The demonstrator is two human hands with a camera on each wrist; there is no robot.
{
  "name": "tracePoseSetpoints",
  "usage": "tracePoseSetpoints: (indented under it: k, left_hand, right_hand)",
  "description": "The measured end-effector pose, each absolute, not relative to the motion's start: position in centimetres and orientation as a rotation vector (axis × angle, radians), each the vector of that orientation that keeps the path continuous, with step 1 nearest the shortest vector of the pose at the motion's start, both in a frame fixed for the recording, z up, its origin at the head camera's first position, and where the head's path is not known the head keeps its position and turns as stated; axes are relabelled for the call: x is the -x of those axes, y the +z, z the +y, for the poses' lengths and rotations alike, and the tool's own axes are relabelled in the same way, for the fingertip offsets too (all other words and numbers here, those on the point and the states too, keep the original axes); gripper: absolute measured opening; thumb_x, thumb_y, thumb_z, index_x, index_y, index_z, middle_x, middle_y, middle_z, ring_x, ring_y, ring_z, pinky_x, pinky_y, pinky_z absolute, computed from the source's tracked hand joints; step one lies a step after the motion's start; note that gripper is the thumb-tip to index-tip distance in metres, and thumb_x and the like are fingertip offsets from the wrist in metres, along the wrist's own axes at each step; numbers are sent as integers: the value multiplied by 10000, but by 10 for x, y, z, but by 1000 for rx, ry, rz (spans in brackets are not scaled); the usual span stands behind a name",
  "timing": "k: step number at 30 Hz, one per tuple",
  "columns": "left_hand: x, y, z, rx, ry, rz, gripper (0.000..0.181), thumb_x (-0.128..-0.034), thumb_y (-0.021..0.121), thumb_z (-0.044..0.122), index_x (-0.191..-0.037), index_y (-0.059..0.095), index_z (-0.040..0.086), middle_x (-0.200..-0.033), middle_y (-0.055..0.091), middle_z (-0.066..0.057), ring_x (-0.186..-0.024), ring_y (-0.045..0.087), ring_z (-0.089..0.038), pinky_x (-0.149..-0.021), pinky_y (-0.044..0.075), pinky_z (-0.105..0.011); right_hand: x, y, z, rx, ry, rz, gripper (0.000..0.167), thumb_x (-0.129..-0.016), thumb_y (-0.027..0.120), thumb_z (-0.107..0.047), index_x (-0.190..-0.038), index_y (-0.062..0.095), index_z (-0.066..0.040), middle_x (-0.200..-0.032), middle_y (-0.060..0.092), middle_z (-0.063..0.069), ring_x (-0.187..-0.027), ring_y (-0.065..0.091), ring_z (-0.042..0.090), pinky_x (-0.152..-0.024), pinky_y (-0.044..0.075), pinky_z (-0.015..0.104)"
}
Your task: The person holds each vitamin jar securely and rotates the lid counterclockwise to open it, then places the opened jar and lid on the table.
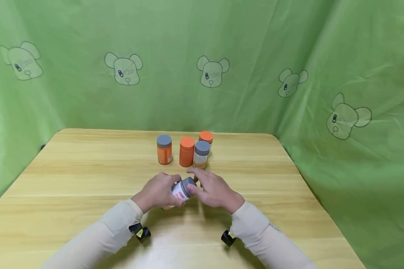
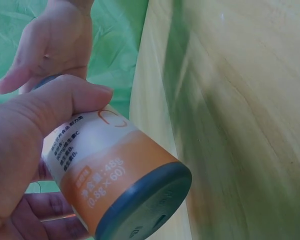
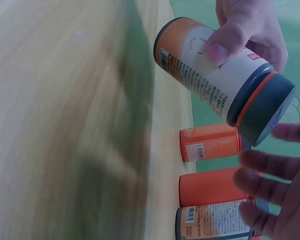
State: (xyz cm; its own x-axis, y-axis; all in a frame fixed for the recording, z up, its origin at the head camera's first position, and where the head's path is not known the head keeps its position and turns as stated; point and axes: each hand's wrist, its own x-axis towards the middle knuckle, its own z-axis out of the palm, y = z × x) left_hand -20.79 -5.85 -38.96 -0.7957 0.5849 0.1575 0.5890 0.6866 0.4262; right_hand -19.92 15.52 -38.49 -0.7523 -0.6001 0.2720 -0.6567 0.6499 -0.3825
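A white-and-orange bottle (image 1: 180,192) with a dark grey cap is tilted above the table, its cap end up and to the right. The left hand (image 1: 158,191) grips its body, the thumb (image 2: 90,95) lying across the label in the left wrist view. Around the cap (image 3: 268,107), the right hand (image 1: 216,189) holds its fingers spread and slightly bent. In the right wrist view a gap shows between most of these fingers (image 3: 270,187) and the cap; whether the thumb touches it, I cannot tell. An orange ring shows under the cap.
Behind the hands on the wooden table (image 1: 87,164) stand an orange bottle with a grey cap (image 1: 164,150), an all-orange bottle (image 1: 186,152), a grey-capped white-and-orange bottle (image 1: 201,155) and an orange-capped one (image 1: 206,137) partly hidden. A green curtain (image 1: 175,101) hangs beyond.
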Motion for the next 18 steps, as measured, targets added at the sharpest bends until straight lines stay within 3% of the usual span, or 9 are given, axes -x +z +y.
tracePoseSetpoints:
  k: [5, 18]
  left_hand:
    - [208, -388, -58, 998, -729, -2872, 438, -614, 837, 372, -912, 622, 133, -691, 556, 75, -571, 513, -77, -513, 444, -240]
    - [208, -387, -57, 1004, -714, -2886, 450, -617, 842, 355, -930, 631, 110, -692, 562, 62, -576, 512, -86, -527, 446, -250]
  right_hand:
    - [199, -384, 154, -1012, 681, -2813, 400, -980, 496, -428, -1221, 537, -111, -879, 625, -1, -770, 618, 191, -647, 485, 320]
    - [198, -387, 159, -1108, 837, -2860, 520, -971, 537, -360, -1397, 427, -83, -1166, 562, 42, -922, 549, 132, -783, 491, 310]
